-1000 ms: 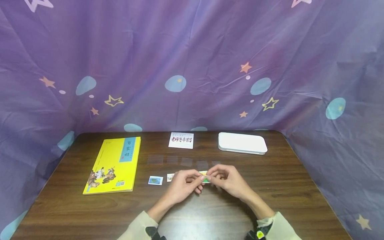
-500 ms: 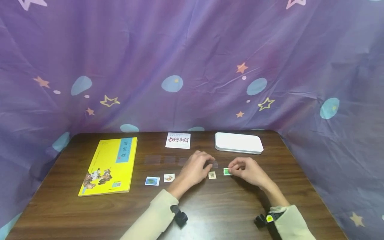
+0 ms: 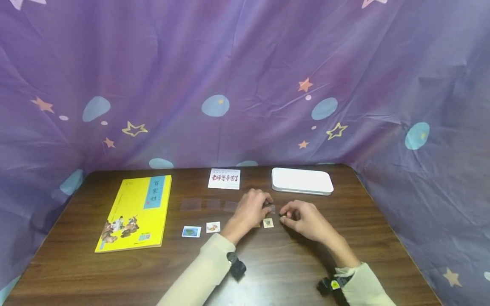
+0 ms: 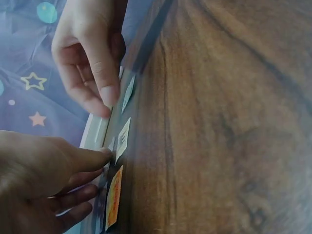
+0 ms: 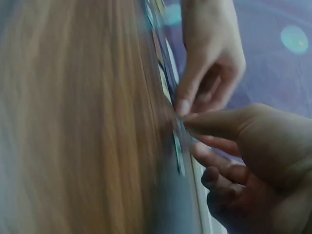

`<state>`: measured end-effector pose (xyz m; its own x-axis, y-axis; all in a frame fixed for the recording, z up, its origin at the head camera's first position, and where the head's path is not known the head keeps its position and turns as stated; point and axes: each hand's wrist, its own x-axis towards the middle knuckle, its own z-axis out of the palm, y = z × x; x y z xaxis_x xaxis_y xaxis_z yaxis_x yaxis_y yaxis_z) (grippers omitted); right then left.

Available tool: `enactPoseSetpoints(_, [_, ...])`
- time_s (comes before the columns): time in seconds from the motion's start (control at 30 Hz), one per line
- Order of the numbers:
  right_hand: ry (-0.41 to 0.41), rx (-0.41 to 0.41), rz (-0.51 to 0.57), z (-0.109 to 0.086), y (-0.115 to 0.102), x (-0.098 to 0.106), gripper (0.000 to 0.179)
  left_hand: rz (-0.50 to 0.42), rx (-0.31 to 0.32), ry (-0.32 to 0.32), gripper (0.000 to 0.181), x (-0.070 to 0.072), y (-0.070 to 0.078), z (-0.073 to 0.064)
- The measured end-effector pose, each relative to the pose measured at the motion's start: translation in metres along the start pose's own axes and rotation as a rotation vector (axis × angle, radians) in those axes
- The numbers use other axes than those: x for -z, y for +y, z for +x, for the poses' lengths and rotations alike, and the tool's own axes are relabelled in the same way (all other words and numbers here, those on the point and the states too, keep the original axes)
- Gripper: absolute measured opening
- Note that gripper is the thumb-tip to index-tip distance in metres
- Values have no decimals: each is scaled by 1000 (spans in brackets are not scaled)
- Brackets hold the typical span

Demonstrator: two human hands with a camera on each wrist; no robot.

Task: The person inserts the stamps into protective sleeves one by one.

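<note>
My left hand [image 3: 250,208] is at the right end of a row of clear plastic sleeves, pinching the edge of the last clear sleeve [image 3: 272,208] between thumb and fingers. Just right of it, my right hand [image 3: 302,219] reaches in with thumb and forefinger slightly apart and nothing visible between them. Below the sleeve lies a cream stamp [image 3: 268,223]. A green stamp [image 4: 128,95] rests on the table by the right fingertips, hidden by that hand in the head view. An orange stamp [image 4: 114,197] is mostly covered by my left hand in the head view.
A blue stamp [image 3: 191,231] and a white stamp [image 3: 213,227] lie to the left, below more clear sleeves [image 3: 191,204]. A yellow book [image 3: 134,212] is at the left. A white card [image 3: 224,179] and a white flat case [image 3: 302,181] sit at the back.
The hands came apart after being together over the green stamp, which was set down at the right. The left hand went to the last sleeve; the right hand has since shifted slightly left.
</note>
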<state>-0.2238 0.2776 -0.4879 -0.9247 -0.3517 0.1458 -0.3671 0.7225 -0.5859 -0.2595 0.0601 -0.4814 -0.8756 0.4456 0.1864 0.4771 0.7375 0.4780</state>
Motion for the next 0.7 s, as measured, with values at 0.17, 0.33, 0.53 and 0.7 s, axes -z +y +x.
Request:
enactPoseSetpoints(0.17, [-72, 105, -37, 6, -16, -16, 23, -23, 23, -13, 22, 4, 0, 2])
enactPoseSetpoints(0.33, [-87, 103, -101, 11, -24, -19, 21, -27, 21, -18, 23, 2, -2, 4])
enactPoseSetpoints(0.53, [-105, 95, -76, 11, -25, -18, 18, -103, -31, 34, 20, 4, -5, -3])
enactPoseSetpoints(0.7, [-94, 106, -59, 7, -24, -18, 19, -282, -70, 93, 18, 10, -12, -20])
